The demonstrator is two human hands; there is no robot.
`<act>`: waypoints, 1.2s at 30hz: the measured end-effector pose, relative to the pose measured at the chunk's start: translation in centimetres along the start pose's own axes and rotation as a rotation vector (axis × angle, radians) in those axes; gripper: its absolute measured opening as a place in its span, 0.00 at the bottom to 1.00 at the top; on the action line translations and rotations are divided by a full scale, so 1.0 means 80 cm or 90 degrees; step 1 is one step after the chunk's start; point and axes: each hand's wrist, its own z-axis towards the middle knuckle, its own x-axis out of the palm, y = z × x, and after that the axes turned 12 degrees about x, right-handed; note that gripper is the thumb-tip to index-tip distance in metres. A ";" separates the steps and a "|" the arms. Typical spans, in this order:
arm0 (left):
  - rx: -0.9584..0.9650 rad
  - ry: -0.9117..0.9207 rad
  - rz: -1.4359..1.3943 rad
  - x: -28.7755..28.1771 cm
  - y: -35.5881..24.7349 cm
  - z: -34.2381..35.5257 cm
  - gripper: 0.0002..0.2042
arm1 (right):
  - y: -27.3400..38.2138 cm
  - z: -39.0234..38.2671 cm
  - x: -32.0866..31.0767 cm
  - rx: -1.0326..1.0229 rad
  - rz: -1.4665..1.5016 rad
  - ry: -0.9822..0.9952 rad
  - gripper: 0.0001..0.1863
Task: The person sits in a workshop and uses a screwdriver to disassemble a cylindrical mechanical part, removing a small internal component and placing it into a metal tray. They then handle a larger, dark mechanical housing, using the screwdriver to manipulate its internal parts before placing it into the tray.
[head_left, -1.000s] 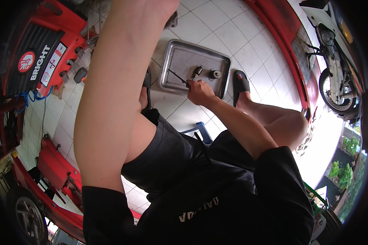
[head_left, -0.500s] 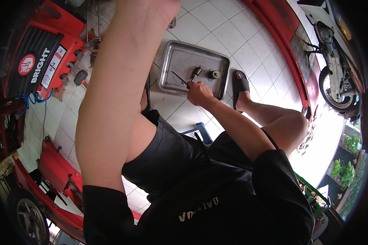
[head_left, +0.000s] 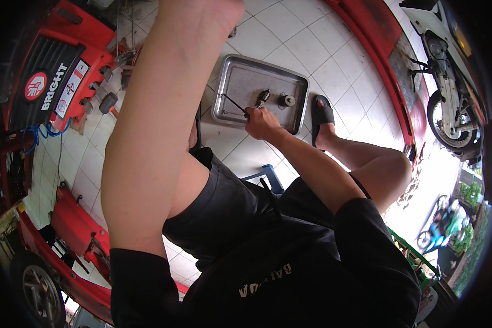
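Note:
My right hand (head_left: pixel 262 123) is closed around a thin dark rod-like tool (head_left: pixel 235 104) over the near side of a shallow metal tray (head_left: pixel 246 59). The tool's tip points left, toward the tray's left wall, above a tiny piece (head_left: pixel 225 112) in the corner. Just beyond my fingers lies a shiny metal part with a shaft (head_left: pixel 263 97), partly covered by the hand. A short grey metal cylinder (head_left: pixel 287 100) stands to its right. My left forearm crosses the view upward, and only the heel of my left hand (head_left: pixel 227 10) shows at the top edge; its fingers are out of sight.
A sandalled foot (head_left: pixel 323 112) is right of the tray, with a blue frame (head_left: pixel 272 177) below it. Red equipment (head_left: pixel 65 38) and a hammer (head_left: pixel 109 103) are at left. A long red beam (head_left: pixel 377 60) and a motorcycle (head_left: pixel 448 104) stand at right; a rider (head_left: pixel 448 221) is outside.
My right hand has shifted slightly left, and the tool's tip has moved left toward the tray wall. A rider on a motorbike has come into view outside at right.

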 end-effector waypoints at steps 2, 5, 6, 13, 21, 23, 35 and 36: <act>-0.003 0.001 -0.006 0.000 -0.001 0.003 0.14 | 0.003 0.000 -0.005 0.003 0.000 0.022 0.18; -0.003 0.000 -0.014 0.000 -0.001 0.005 0.14 | 0.004 -0.010 -0.010 0.017 0.026 -0.013 0.17; -0.002 0.000 -0.016 0.000 0.000 0.005 0.14 | -0.001 -0.010 -0.010 0.014 0.035 -0.017 0.17; -0.001 0.008 -0.005 -0.005 0.005 0.009 0.13 | -0.059 -0.032 -0.023 0.081 -0.052 0.011 0.17; -0.038 0.090 -0.072 -0.021 0.016 0.028 0.09 | -0.063 -0.051 0.007 0.022 -0.064 0.007 0.15; -0.064 0.053 -0.068 -0.018 0.018 0.038 0.08 | -0.058 -0.064 0.011 0.008 -0.057 0.000 0.14; -0.046 0.027 -0.057 -0.012 0.017 0.027 0.08 | -0.039 -0.080 0.035 -0.030 -0.033 0.017 0.17; -0.031 0.038 -0.053 -0.012 0.018 0.024 0.08 | -0.042 -0.079 0.039 -0.029 -0.033 0.002 0.16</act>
